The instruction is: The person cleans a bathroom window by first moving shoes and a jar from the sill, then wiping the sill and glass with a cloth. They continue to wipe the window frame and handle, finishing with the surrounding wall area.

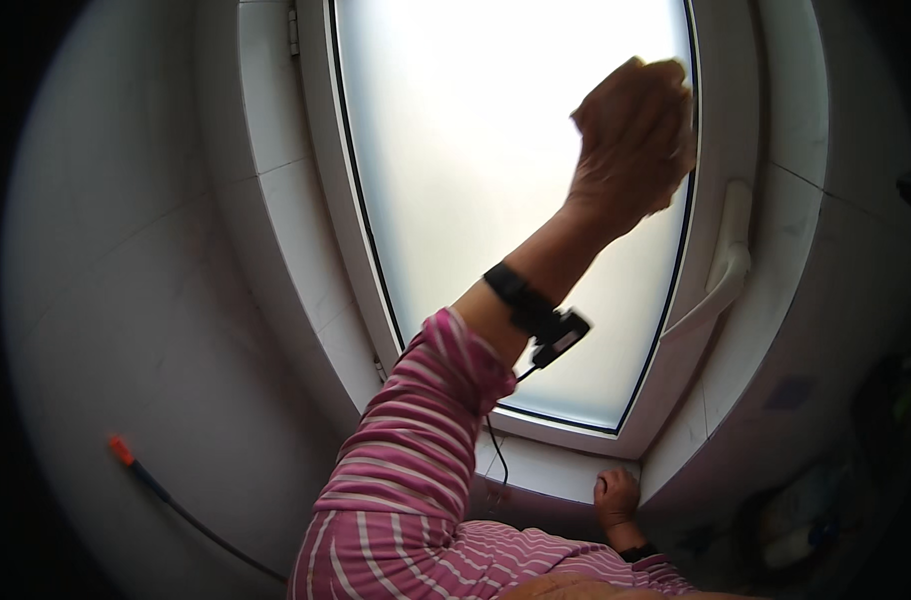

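My left hand [635, 139] is raised in front of the frosted glass pane [470, 187] of a window, near its right edge. Its back faces me and its fingers are curled; whatever may be in the palm is hidden. A black strap with a small black device [560, 337] and a cable sits on that wrist, below it a rolled-up pink striped sleeve [407, 442]. Low down, my right hand [618, 495] rests on the tiled sill [545, 472] by the corner of the white window frame [643, 435], fingers bent, nothing visible in it.
A white window handle [729, 262] is on the frame's right side, hinges [293, 30] on the left. Light wall tiles [290, 217] surround the opening. At the lower left lies a dark cable with an orange tip [120, 450]. Dim, unclear objects fill the lower right.
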The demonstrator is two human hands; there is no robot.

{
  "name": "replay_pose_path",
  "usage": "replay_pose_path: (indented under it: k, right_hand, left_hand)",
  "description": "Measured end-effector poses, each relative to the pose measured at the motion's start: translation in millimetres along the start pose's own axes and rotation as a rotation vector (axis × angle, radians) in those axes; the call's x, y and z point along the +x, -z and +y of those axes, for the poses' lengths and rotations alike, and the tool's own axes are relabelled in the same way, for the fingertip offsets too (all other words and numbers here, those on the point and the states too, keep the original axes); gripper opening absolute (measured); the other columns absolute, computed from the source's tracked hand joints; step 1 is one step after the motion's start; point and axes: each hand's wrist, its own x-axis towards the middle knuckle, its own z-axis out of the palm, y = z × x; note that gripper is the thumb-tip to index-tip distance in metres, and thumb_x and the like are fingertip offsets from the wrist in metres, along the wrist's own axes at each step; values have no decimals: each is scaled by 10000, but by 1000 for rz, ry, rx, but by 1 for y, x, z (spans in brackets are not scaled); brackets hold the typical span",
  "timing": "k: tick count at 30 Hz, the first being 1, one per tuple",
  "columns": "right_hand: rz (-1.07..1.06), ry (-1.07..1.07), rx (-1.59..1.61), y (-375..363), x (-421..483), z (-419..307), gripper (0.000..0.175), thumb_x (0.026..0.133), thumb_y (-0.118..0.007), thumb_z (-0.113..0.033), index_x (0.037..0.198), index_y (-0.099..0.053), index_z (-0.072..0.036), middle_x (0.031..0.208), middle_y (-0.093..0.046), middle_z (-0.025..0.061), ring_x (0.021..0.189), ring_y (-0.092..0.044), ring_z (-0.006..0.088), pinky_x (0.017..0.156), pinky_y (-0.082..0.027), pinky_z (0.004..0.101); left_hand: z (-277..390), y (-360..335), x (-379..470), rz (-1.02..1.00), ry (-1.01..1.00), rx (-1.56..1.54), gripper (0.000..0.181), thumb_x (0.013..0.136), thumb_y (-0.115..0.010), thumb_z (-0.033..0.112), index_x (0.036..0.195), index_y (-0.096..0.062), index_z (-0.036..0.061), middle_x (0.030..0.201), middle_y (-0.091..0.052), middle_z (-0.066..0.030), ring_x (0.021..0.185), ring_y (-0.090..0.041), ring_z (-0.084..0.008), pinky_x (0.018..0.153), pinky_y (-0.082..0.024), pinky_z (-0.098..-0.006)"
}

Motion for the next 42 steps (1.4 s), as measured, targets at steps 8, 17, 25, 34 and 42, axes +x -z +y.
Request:
replay_pose_path:
  k: [8, 17, 25, 34, 42]
  right_hand:
    - [7, -2, -55, -10, -1, 10, 75, 781, -673, -133, 842, -629, -122, 871, -590, 101, 841, -585, 332, 766, -467, 463]
    - [3, 16, -161, 1, 6, -4, 70, 765, -690, -157, 819, -647, -143, 863, -591, 82, 841, -594, 314, 755, -483, 451]
    - [-18, 16, -103, -3, 5, -5, 83, 785, -673, -140, 854, -630, -120, 896, -591, 99, 858, -590, 327, 770, -481, 459]
    - [63, 0, -51, -2, 4, -5, 62, 808, -648, -122, 853, -609, -107, 884, -587, 101, 852, -582, 338, 755, -476, 468]
    - [6, 2, -137, 7, 14, -19, 66, 789, -664, -136, 838, -621, -127, 867, -575, 83, 841, -584, 313, 759, -479, 440]
  left_hand:
    - [-148, 69, -130, 196, 411, 56, 366, 912, -582, 175, 1232, -470, 37, 1072, -477, -75, 1046, -529, -197, 968, -443, -424]
    - [-148, 48, -126, 399, 315, -376, 284, 1029, -450, 140, 1297, -386, 70, 1108, -433, -28, 758, -536, -65, 552, -495, -186]
    - [50, -8, -136, -113, 58, -30, 715, 753, -715, 200, 1417, -464, 119, 1522, -360, -116, 1471, -265, -342, 1079, -240, -618]
    - [-48, 54, -249, 98, 725, -304, 560, 1019, -514, 239, 1489, -272, 55, 1444, -366, -203, 1362, -359, -372, 1140, -303, -509]
    - [-114, 41, -229, 221, 410, 116, 646, 1069, -404, 221, 1592, -62, 58, 1645, -21, -211, 1518, -72, -389, 1245, -128, -488]
